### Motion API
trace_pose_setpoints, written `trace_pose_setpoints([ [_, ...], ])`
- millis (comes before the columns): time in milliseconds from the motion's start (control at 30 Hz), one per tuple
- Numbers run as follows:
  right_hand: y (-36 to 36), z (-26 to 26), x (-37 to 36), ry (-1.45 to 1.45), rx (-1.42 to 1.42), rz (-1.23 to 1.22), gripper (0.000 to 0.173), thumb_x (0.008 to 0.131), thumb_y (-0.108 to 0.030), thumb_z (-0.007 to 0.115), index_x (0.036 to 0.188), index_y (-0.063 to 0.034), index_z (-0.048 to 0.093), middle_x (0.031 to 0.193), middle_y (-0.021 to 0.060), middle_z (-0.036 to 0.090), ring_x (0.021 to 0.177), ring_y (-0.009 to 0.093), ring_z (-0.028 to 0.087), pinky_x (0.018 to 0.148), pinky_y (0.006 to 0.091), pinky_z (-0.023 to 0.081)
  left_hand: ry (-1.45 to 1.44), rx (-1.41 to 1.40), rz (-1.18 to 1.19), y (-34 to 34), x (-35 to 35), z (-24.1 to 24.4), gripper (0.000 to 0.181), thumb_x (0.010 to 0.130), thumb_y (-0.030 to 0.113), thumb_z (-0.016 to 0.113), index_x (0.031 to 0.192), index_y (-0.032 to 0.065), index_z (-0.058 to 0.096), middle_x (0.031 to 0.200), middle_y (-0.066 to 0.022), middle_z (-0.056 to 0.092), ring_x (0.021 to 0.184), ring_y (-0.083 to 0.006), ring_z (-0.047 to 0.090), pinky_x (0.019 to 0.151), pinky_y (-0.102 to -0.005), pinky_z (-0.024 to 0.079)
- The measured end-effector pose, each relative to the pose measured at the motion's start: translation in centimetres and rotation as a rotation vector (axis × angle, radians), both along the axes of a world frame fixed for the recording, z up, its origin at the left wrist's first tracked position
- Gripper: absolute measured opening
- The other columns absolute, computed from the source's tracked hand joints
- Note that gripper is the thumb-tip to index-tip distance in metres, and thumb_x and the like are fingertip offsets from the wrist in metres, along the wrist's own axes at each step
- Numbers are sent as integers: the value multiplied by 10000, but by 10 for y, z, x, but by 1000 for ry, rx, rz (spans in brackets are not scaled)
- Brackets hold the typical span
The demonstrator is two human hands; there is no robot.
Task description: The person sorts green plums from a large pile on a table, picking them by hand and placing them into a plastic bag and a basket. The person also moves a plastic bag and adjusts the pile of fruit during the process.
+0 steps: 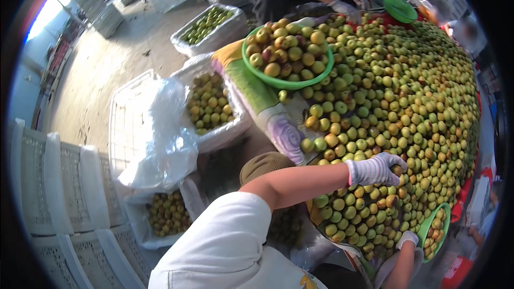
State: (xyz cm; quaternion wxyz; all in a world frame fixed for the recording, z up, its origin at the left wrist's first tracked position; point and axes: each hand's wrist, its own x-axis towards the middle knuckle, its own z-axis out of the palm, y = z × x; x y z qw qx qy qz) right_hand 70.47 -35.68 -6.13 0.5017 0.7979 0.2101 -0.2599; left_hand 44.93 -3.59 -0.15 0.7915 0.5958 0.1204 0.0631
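My left hand [377, 169], in a striped knit glove, reaches out over a large heap of green and brownish jujubes [401, 112]. Its fingers are closed around a darker jujube [396, 169]. Lower right, my right hand [408, 239], also gloved, is beside a green plastic basket [422, 230] partly filled with jujubes. Its fingers are hard to make out, so whether it grips the basket cannot be told. Another green basket [289, 84], piled high with jujubes, sits at the heap's upper left edge, on a patterned cloth [261, 92].
Lined crates of fruit, including a near one [241, 126] and a far one [225, 38], stand left of the heap. Beside them is a white crate with clear plastic film [164, 128]. A co-worker's gloved hands [347, 10] work at the top, near a green bowl [399, 8]. Stacked crates [72, 192] line the lower left.
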Motion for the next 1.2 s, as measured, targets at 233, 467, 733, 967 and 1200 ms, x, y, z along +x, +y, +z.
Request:
trace_pose_setpoints([
  [233, 7, 27, 0, -172, 565, 95, 545, 771, -302, 729, 1245, -62, 608, 1244, 172, 629, 1172, 305, 593, 985, 369, 483, -168, -209, 94, 15, -17, 5, 357, 936, 173, 660, 1276, 79, 604, 924, -29, 656, 710, -114, 624, 689, -270, 562],
  [467, 28, 55, -91, 408, 1995, -699, 391, 947, -346, 590, 1217, -64, 595, 1080, 36, 617, 880, 140, 576, 722, 268, 483, -229, -128, 651, 69, -188, 13, 421, 992, 309, 574, 1353, 96, 533, 1119, -74, 649, 879, -129, 637, 788, -295, 566],
  [733, 35, 53, -179, 891, 2257, -1225, 489, 953, -408, 586, 1304, -71, 552, 898, 15, 594, 688, 79, 520, 575, 211, 428, -28, 21, 1598, 150, -558, -59, 180, 859, 270, 709, 833, 140, 588, 843, 8, 530, 793, -141, 521, 748, -317, 515],
  [967, -13, 6, -136, 821, 2800, -1097, 396, 967, -133, 539, 1358, -134, 477, 1469, 124, 449, 1234, 318, 500, 779, 342, 523, 449, 184, 1529, 207, -634, -69, 208, 901, 352, 583, 1000, 170, 563, 873, 8, 512, 791, -120, 501, 626, -316, 411],
  [1200, -33, 25, -85, 1506, 3050, -1658, 443, 952, -374, 534, 1190, -5, 590, 1081, 163, 641, 824, 229, 618, 735, 350, 567, 182, 701, 916, 189, -285, -33, 426, 937, 151, 630, 1328, 3, 550, 1252, -89, 610, 1127, -179, 562, 985, -292, 437],
])
